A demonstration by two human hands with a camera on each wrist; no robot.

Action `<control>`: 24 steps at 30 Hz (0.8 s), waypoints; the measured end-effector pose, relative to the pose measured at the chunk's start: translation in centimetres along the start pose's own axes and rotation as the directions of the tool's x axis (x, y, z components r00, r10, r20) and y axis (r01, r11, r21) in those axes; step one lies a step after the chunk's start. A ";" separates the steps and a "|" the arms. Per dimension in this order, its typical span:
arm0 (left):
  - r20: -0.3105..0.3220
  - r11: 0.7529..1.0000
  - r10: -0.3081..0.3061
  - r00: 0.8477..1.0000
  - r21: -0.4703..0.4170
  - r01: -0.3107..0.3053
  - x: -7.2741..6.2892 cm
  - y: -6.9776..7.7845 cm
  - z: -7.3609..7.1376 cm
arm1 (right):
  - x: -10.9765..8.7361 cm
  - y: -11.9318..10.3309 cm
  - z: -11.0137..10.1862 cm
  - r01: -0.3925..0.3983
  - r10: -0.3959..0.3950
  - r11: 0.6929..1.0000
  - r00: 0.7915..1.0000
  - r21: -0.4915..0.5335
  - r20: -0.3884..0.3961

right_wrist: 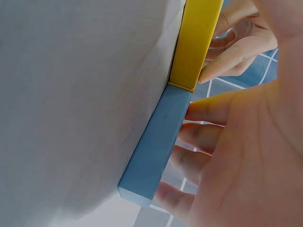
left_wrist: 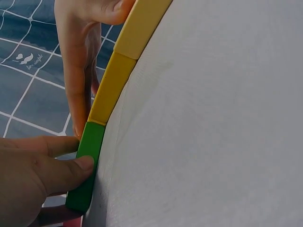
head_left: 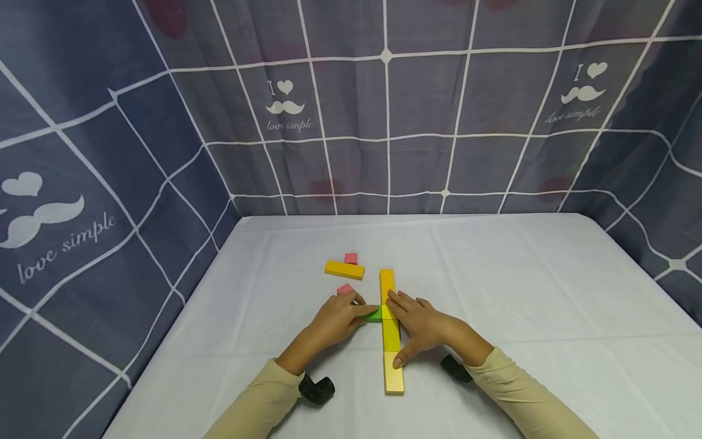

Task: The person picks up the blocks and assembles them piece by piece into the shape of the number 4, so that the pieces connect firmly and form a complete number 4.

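Several yellow blocks [head_left: 391, 336] lie end to end in a straight row, with a pale yellow block [head_left: 394, 381] at the near end. A green block [head_left: 374, 316] sticks out from the row's left side. My left hand [head_left: 336, 317] pinches this green block between thumb and fingers, as the left wrist view shows. My right hand [head_left: 425, 324] lies along the row's right side, fingers spread, thumb on the pale yellow block. In the right wrist view its fingertips touch the long face of a blue block [right_wrist: 154, 146], which the hand hides in the head view.
A pink block [head_left: 345, 288] lies just beyond my left hand. Farther back are an orange-yellow block [head_left: 344, 270] and another pink block [head_left: 351, 258]. Everything rests on a white-covered table [head_left: 526, 286], with grey-blue checked curtains [head_left: 422, 164] behind and at the sides.
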State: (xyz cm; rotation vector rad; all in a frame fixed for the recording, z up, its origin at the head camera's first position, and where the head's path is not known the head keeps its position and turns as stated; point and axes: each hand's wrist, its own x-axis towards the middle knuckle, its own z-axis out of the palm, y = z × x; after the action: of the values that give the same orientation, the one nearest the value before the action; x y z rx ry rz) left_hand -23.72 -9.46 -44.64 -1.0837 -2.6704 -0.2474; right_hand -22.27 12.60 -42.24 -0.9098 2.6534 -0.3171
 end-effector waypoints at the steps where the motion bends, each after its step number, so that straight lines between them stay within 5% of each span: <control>1: 0.001 1.000 0.001 1.000 0.000 -0.001 0.0 0.0 0.0 | 0.0 0.0 0.0 0.001 -0.001 1.000 1.000 0.000 -0.001; 24: 0.046 1.000 -0.004 0.999 -0.030 0.005 0.1 -0.3 -0.1 | 0.0 -0.1 -0.1 0.007 -0.007 1.000 1.000 0.007 0.006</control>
State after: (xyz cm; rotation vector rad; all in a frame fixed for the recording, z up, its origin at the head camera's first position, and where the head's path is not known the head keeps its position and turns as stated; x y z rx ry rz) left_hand -23.95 -9.62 -44.57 -1.1053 -2.7185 -0.2669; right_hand -22.24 12.49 -42.14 -0.9162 2.6428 -0.3243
